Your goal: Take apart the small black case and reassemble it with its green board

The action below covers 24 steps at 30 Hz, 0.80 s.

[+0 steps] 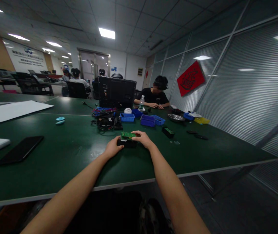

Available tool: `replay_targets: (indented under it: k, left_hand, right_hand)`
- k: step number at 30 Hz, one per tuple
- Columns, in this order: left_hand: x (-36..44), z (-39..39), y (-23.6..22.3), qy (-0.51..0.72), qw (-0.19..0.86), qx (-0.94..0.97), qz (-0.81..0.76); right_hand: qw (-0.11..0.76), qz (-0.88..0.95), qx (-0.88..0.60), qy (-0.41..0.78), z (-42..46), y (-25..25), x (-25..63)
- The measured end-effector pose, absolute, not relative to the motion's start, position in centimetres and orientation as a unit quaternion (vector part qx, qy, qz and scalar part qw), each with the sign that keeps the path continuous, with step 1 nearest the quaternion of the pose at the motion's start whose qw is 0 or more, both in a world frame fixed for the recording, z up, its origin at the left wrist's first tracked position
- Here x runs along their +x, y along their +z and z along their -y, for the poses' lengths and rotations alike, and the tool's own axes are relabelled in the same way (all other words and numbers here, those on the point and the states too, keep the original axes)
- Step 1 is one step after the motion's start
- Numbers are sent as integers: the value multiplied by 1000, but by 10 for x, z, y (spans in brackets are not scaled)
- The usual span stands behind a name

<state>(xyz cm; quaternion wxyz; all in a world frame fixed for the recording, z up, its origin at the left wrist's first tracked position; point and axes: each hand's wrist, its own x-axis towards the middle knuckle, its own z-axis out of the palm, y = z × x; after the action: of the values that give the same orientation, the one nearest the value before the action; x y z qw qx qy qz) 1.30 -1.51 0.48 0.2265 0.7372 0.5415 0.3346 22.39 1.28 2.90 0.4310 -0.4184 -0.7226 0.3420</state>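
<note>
Straight ahead on the green table, a green circuit board (127, 135) sits over a small black case (129, 144), slightly raised from it. My left hand (113, 148) is closed around the left side of the case, thumb at its near face. My right hand (142, 139) pinches the right end of the board from above; its fingertips are partly hidden. A pale strip shows between board and case at the left. Off to the right lies a second black case with a green board (168, 132) in it.
Blue trays (127, 117), a black power adapter (105, 121) with cables and a monitor (117, 92) stand beyond my hands. A metal dish (176, 118) lies right. A black tablet-like slab (20, 149) is left. A co-worker (153, 97) sits across the table.
</note>
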Motion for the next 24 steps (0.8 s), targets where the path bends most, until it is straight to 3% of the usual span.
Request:
replay_targets:
  k: [15,24]
  left_hand:
    - [13,12,2,326,203,733,-562]
    - [13,12,3,316,200,734,-568]
  right_hand:
    - [396,741,-448,307,-12,29,221]
    - [389,728,-425,371,-13,27,223]
